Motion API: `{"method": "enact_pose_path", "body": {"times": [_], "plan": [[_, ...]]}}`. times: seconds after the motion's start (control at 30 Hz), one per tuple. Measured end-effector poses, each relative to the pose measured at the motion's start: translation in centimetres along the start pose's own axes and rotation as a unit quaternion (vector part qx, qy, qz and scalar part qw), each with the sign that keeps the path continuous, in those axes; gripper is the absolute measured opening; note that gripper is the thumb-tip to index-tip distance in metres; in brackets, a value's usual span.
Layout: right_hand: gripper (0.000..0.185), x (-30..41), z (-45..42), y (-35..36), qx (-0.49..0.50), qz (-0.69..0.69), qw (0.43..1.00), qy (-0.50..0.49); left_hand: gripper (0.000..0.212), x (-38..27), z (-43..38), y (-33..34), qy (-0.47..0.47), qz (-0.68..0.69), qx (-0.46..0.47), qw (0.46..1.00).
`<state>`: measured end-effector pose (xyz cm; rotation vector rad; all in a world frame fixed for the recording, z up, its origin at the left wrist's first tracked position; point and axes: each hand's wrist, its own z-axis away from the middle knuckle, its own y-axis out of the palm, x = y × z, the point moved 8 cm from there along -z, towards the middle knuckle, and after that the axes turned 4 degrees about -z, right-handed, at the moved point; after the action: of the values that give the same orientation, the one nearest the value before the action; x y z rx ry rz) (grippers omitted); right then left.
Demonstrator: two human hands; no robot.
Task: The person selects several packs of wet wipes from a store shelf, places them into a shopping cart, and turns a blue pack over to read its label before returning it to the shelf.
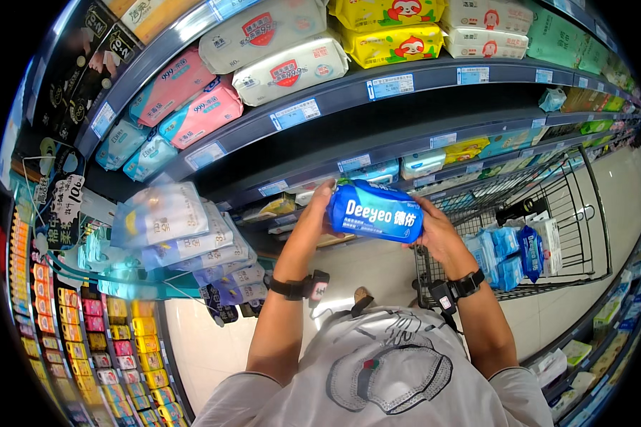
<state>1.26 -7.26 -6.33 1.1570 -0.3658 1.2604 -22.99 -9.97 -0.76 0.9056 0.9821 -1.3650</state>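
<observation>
A blue soft pack of Deeyeo wipes [376, 211] is held between both hands, in front of the shelves. My left hand [321, 207] grips its left end, and my right hand [434, 230] grips its right end with the fingers partly behind it. To the right, a black wire shopping cart [593, 213] holds several light-blue packs [506, 256], a dark-blue pack [531, 253] like the held one, and a white pack [551, 246]. Each wrist wears a black strap with a small device.
Ahead, a shelf [427, 74] carries pink packs [205, 115], white packs [291, 69] and yellow packs [392, 45] of wipes. Hanging white-and-blue packs [165, 213] jut out at the left on a teal rack. More stocked shelves [582, 341] stand at the lower right.
</observation>
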Motion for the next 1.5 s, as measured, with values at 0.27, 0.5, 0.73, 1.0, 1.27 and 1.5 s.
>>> {"method": "enact_pose_path", "body": {"times": [0.27, 0.5, 0.73, 1.0, 1.27, 1.5], "plan": [[0.061, 5.2, -0.8, 3.7, 0.018, 0.118, 0.978, -0.173, 0.085, -0.4, -0.4, -2.5, 0.084, 0.084, -0.098, 0.988], [0.041, 6.6, -3.8, 6.7, 0.062, 0.111, 0.978, -0.165, 0.079, -1.9, -2.1, -3.5, 0.126, 0.109, -0.05, 0.985], [0.027, 9.0, -9.0, 8.2, 0.048, 0.147, 0.954, -0.255, 0.081, -4.2, -6.6, -6.3, 0.172, 0.071, -0.052, 0.981], [0.026, 11.3, -16.1, 8.3, -0.034, 0.227, 0.923, -0.309, 0.083, -5.1, -11.6, -8.9, 0.184, 0.008, -0.048, 0.982], [0.035, 10.9, -19.7, 8.5, -0.109, 0.335, 0.886, -0.3, 0.08, -4.0, -13.0, -10.4, 0.209, -0.042, -0.107, 0.971], [0.04, 9.5, -19.4, 7.9, -0.043, 0.287, 0.906, -0.307, 0.081, -3.3, -13.4, -10.7, 0.245, -0.058, -0.084, 0.964]]}}
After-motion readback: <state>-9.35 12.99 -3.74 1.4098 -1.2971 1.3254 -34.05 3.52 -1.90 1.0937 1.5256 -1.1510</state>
